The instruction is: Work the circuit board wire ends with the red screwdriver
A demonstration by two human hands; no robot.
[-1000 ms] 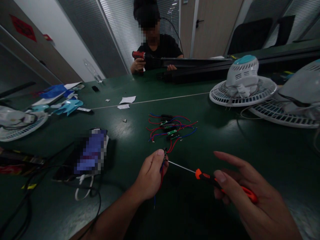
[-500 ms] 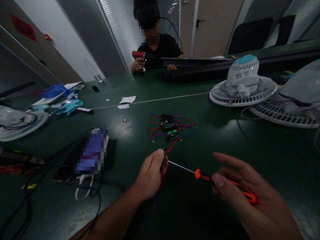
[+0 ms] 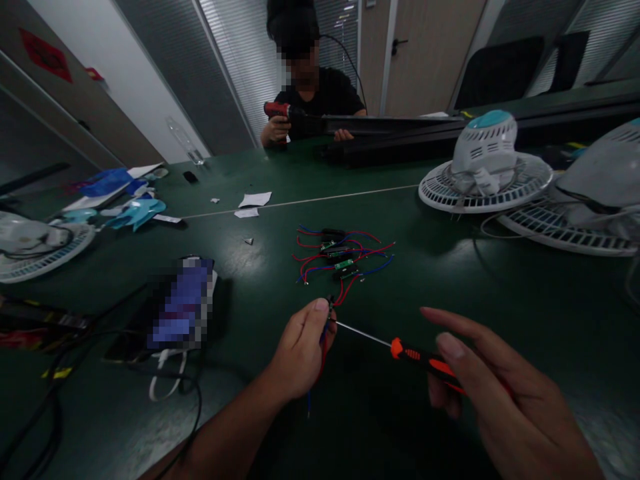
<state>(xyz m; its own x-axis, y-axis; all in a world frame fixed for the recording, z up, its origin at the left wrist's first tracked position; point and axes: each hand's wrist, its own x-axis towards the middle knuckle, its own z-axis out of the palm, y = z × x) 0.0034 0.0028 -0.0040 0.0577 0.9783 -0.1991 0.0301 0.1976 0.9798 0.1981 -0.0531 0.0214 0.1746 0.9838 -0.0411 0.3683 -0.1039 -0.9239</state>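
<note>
Between the thumb and fingers of my left hand (image 3: 303, 350) is a small circuit board (image 3: 331, 305) with red and blue wires trailing above and below it. The metal tip of an orange and black screwdriver (image 3: 415, 355) meets the board at my fingertips. My right hand (image 3: 505, 393) holds the screwdriver's handle against the palm, with the index finger stretched out above it and the thumb over the handle. Beyond my left hand lies a group of several small boards (image 3: 344, 264) with black parts and red and blue wires.
A phone (image 3: 183, 303) with cables lies at the left. White fan parts (image 3: 485, 183) stand at the right, another (image 3: 35, 243) at far left. Paper scraps (image 3: 255, 199) lie mid-table. Across the table (image 3: 380, 213), a person (image 3: 320, 93) holds a red drill (image 3: 277, 111) beside long black bars.
The fingers of my right hand have shifted on the screwdriver handle, and more of the handle shows in front of the thumb. My left hand and the board look unmoved.
</note>
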